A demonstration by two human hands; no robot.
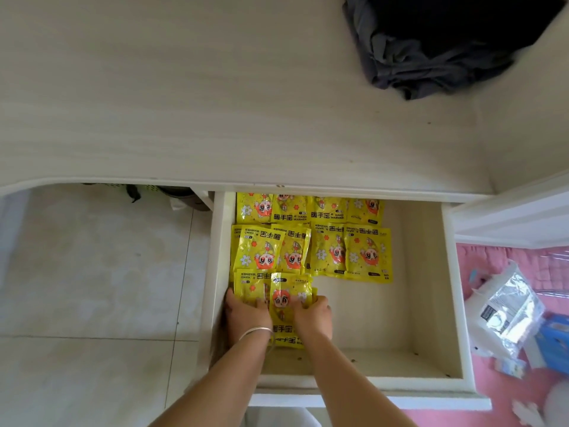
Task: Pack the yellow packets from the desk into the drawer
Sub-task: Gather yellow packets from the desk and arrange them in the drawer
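The white drawer (400, 303) stands pulled out below the desk edge. Several yellow hand-warmer packets (323, 248) lie flat in rows across its back and left part. At the front left, a small stack of yellow packets (288, 291) lies between my hands. My left hand (246, 312), with a silver bangle at the wrist, rests on the stack's left side by the drawer's left wall. My right hand (312, 315) holds the stack's right edge, its fingers curled onto the top packet. No yellow packets show on the desk top (184, 103).
A dark crumpled cloth (431, 47) lies on the desk at the back right. The drawer's right half shows bare bottom. To the right, a pink surface (492, 396) carries a silver foil bag (508, 309) and a blue box. Pale floor tiles (92, 272) lie left.
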